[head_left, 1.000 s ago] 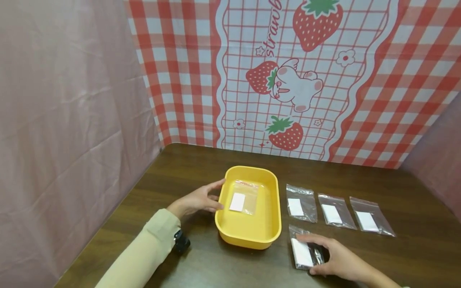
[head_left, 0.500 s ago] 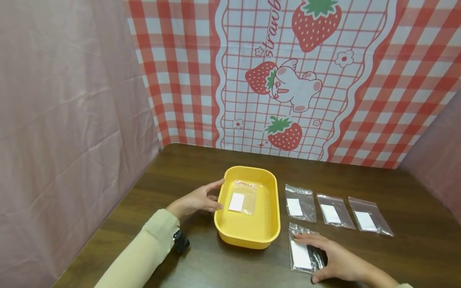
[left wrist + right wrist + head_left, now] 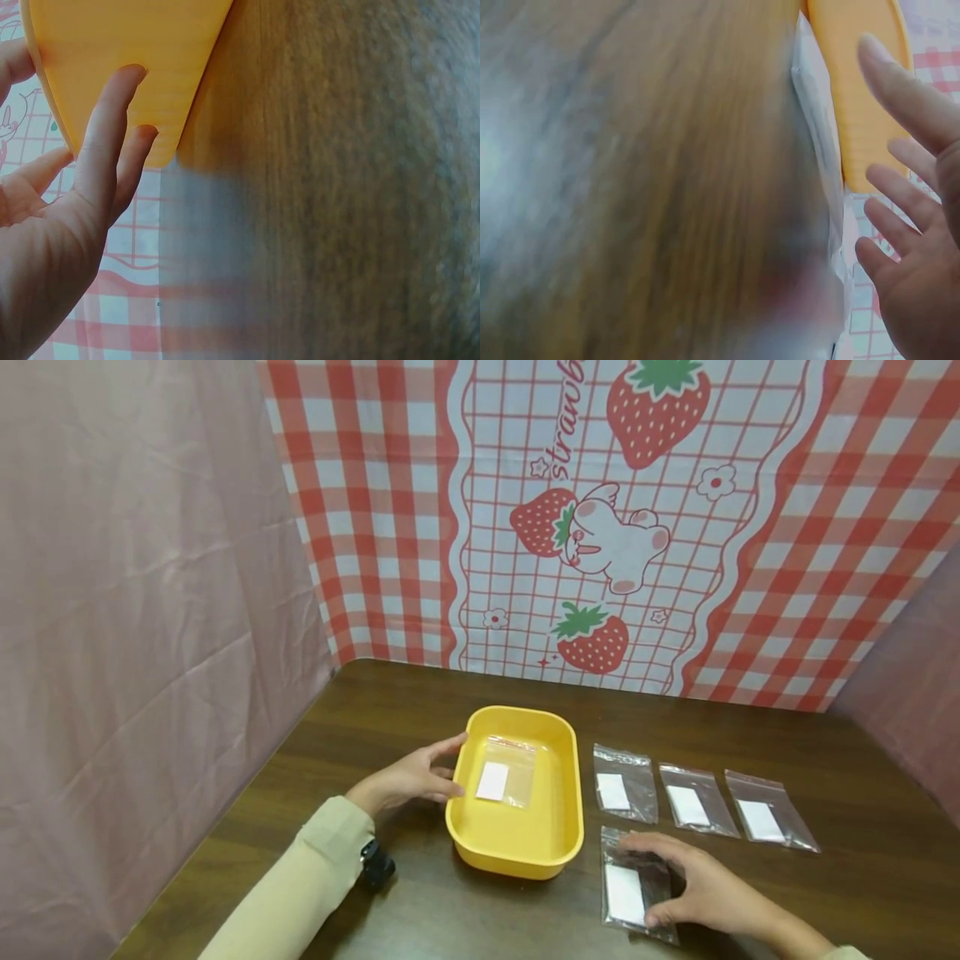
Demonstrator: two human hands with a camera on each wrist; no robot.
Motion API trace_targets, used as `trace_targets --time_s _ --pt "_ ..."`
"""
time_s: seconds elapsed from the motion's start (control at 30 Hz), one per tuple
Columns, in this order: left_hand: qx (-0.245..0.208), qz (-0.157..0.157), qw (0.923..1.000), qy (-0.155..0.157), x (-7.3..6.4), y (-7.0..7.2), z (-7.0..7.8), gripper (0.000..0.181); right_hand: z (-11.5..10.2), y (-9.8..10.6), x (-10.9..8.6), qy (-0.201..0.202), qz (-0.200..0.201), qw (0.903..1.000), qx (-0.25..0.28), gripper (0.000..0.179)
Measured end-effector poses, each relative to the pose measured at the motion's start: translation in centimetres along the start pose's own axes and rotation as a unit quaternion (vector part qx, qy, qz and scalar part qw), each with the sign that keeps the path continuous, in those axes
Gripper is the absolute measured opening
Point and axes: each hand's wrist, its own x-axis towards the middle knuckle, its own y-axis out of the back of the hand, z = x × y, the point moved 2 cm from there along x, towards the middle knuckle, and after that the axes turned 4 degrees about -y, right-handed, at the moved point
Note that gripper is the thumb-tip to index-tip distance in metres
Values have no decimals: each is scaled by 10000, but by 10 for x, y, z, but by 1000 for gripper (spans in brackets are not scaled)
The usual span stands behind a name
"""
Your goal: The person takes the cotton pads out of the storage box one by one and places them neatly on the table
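Observation:
My left hand [image 3: 411, 778] holds the left wall of a yellow tray [image 3: 517, 864]. Its thumb and a fingertip reach the rim, while other fingers lie along the outer wall [image 3: 165, 45]. Inside the tray lies a clear zip bag [image 3: 520, 783] with a white card in it. My right hand [image 3: 705, 889] hovers with spread fingers over another zip bag [image 3: 624, 893], which also holds a white card and lies flat on the table. Part of that bag is hidden beneath the hand. In the right wrist view, the fingers [image 3: 904, 191] stand apart with nothing between them.
Right of the tray, three clear zip bags with white cards lie in a row: the nearest one [image 3: 636, 785], the middle one [image 3: 708, 806] and the far right one [image 3: 783, 814]. A strawberry-print cloth [image 3: 495, 568] hangs behind the dark wooden table [image 3: 390, 710].
The zip bag under my right hand has shifted slightly and lies flatter. My right fingers have opened and moved about over it. The left hand and the tray have barely moved.

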Motion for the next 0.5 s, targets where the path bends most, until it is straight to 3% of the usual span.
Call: trace_targets --time_s 0.13,0.5 --pt "-28 -22 10000 -24 -1 0 0 86 -1 2 5 -460 364 9983 -62 72" --pt "-85 -50 9999 -87 -2 -1 3 86 -2 1 23 -1277 912 9862 536 60"
